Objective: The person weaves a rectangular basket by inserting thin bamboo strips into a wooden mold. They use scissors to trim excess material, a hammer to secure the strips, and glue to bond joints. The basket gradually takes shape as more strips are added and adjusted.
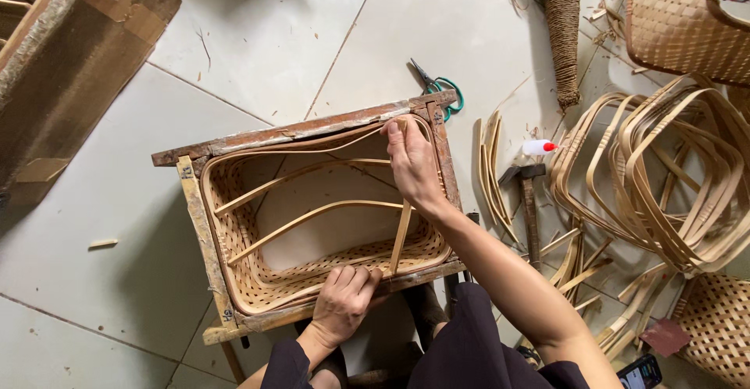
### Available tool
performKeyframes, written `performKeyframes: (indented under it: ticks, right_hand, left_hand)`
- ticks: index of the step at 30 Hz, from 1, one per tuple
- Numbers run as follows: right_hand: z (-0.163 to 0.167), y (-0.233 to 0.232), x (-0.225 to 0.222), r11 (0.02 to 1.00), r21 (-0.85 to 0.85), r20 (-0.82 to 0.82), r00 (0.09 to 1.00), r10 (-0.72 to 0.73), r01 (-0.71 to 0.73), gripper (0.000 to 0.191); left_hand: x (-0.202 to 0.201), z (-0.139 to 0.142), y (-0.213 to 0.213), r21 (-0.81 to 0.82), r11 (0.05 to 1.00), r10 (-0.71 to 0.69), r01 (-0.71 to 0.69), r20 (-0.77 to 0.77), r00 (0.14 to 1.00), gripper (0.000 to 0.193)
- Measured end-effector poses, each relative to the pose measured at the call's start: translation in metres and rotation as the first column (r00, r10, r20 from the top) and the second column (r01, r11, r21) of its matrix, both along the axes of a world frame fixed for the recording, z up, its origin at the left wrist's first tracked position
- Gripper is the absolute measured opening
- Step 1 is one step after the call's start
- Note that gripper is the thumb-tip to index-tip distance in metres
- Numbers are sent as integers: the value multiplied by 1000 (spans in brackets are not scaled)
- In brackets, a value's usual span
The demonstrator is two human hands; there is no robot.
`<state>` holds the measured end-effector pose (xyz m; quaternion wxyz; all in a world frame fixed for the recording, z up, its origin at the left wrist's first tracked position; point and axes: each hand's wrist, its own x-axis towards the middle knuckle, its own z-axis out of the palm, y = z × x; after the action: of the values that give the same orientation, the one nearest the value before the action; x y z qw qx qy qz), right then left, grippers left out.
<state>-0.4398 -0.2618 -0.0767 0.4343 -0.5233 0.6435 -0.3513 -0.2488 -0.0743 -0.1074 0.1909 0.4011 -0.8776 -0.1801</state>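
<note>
A woven bamboo basket sits inside a worn rectangular wooden frame on the tiled floor. Thin bamboo strips bow across the basket's open middle. My right hand is at the frame's far right corner, its fingers pinching the upper end of a short bamboo strip that runs across to the near rim. On that near rim rests my left hand, fingers curled over the basket's edge next to the strip's lower end.
Green-handled scissors lie beyond the frame. A hammer and a small glue bottle lie to its right, then a pile of bent bamboo hoops. Woven baskets sit at right, a phone near my knee.
</note>
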Motion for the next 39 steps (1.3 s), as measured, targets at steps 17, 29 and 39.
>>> performKeyframes:
  ticks: [17, 29, 39]
  right_hand:
    - [1, -22, 16, 983, 166, -311, 942, 128, -79, 28]
    - [2, -20, 16, 970, 157, -516, 822, 241, -186, 18]
    - [-2, -26, 21, 930, 274, -541, 761, 358, -243, 14]
  left_hand:
    - [4, -1, -215, -163, 951, 258, -264, -58, 964, 42]
    - [5, -5, -218, -118, 951, 265, -287, -173, 949, 19]
    - [1, -1, -223, -33, 936, 334, -352, -237, 912, 12]
